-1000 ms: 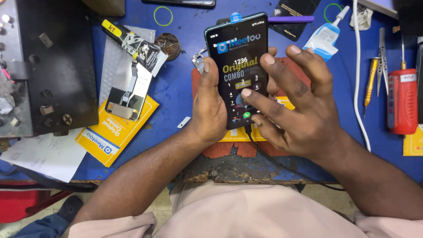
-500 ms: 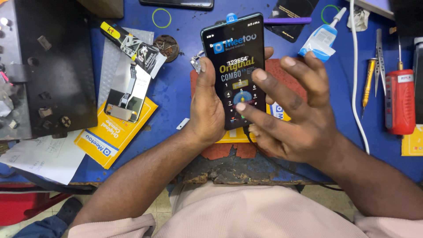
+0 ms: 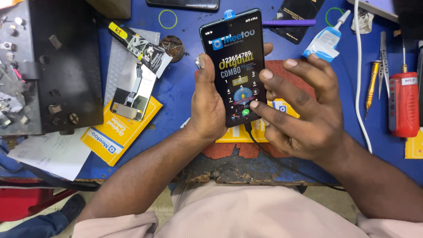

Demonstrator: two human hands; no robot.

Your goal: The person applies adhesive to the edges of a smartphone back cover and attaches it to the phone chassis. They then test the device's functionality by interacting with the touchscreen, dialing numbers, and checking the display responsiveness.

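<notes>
Over blue bench [image 3: 176, 88], left hand [image 3: 209, 105] grips phone [image 3: 235, 66]

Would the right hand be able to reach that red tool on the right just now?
Probably yes. The right hand only taps the phone and holds nothing; the red tool lies uncovered on the blue bench, with just a white cable between.

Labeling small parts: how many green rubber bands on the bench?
2. One green rubber band lies top centre-left near the dark round part; another top right beside the glue bottle. More may be hidden.
</notes>
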